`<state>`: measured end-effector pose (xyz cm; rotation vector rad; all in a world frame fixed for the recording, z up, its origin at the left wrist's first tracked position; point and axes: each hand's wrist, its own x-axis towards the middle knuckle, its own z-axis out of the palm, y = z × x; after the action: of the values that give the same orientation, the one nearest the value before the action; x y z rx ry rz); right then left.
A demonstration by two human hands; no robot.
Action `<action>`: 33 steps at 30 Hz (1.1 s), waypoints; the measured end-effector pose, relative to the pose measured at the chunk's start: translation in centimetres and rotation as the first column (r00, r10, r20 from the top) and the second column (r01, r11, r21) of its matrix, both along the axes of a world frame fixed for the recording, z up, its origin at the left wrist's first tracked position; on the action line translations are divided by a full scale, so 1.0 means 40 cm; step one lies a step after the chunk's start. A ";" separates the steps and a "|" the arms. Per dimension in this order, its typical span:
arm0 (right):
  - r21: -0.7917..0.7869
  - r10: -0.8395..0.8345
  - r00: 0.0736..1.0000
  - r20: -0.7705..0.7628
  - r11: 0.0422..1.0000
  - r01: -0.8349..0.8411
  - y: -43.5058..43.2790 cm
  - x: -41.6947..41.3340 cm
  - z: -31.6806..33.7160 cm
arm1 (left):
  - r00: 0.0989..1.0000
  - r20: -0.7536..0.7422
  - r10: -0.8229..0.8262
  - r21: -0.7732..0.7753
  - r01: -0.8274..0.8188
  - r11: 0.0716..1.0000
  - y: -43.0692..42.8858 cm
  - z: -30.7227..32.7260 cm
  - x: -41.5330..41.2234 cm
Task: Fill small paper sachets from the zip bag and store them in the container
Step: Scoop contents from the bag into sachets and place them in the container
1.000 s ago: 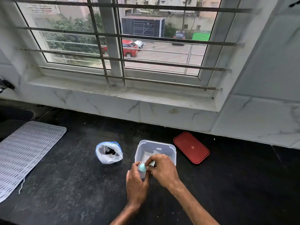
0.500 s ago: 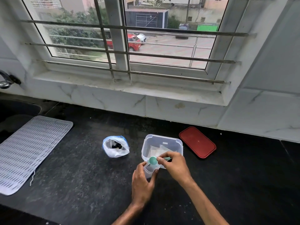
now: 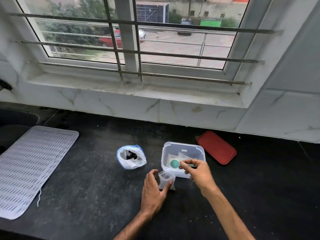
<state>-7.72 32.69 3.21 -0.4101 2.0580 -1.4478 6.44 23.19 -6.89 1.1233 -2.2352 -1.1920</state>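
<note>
A small translucent paper sachet (image 3: 165, 180) stands upright and open on the black counter, held between the thumb and fingers of my left hand (image 3: 153, 192). My right hand (image 3: 199, 172) pinches the handle of a green spoon (image 3: 174, 164), whose bowl hangs over the clear plastic container (image 3: 183, 148). Flat white sachets lie inside the container. The open zip bag (image 3: 130, 157), with dark contents, sits to the left of it.
The container's red lid (image 3: 216, 147) lies on the counter to the right. A grey ribbed drying mat (image 3: 29, 168) covers the left side, beside a dark sink (image 3: 15, 118). A white tiled wall and window ledge (image 3: 138, 90) run along the back.
My right hand has lifted the green spoon off the sachet and moved it back over the container. My left hand still holds the sachet, now upright on the counter.
</note>
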 end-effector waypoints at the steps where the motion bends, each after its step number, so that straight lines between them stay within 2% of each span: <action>1: -0.009 0.007 1.000 0.000 1.000 -0.007 -0.015 0.008 0.008 | 1.000 -0.006 -0.002 0.009 0.002 1.000 -0.018 0.006 0.010; 4: -0.025 0.040 0.999 -0.022 0.999 -0.041 -0.073 0.041 0.020 | 0.993 -0.088 0.081 0.027 -0.079 0.997 -0.080 0.031 0.035; 6: -0.028 0.073 0.995 -0.063 0.997 -0.075 -0.126 0.075 0.024 | 0.956 -0.158 0.247 -0.026 -0.254 0.967 -0.144 0.047 0.045; 8: 0.009 0.136 0.978 -0.159 0.991 -0.136 -0.188 0.108 0.018 | 0.867 -0.196 0.458 -0.041 -0.473 0.880 -0.223 0.044 0.048; 11: 0.143 0.239 0.922 -0.303 0.969 -0.204 -0.295 0.145 -0.018 | 0.758 -0.052 0.650 0.103 -0.643 0.759 -0.323 0.025 0.037; 14: 0.316 0.324 0.858 -0.397 0.926 -0.204 -0.387 0.167 -0.058 | 0.796 0.156 0.585 0.196 -0.605 0.772 -0.370 -0.001 0.023; 16: 0.454 0.408 0.807 -0.428 0.869 -0.198 -0.430 0.178 -0.079 | 0.816 0.239 0.526 0.252 -0.576 0.778 -0.390 -0.019 0.022; 20: 0.597 0.513 0.736 -0.442 0.780 -0.186 -0.467 0.188 -0.119 | 0.854 0.256 0.453 0.259 -0.513 0.819 -0.417 -0.032 0.045; 26: 0.654 0.561 0.677 -0.476 0.741 -0.155 -0.492 0.230 -0.163 | 0.920 0.182 0.347 0.361 -0.391 0.847 -0.447 -0.034 0.089; 29: 0.674 0.548 0.700 -0.458 0.727 -0.128 -0.510 0.247 -0.171 | 0.927 0.088 0.364 0.452 -0.362 0.815 -0.457 -0.047 0.097; 33: 0.602 0.369 0.844 -0.388 0.796 -0.071 -0.513 0.252 -0.177 | 0.925 -0.046 0.378 0.579 -0.283 0.764 -0.468 -0.050 0.087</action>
<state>2.35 12.15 -3.89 -0.8003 2.5984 -0.5464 9.91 4.48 -8.87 1.4954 -1.4933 -1.7630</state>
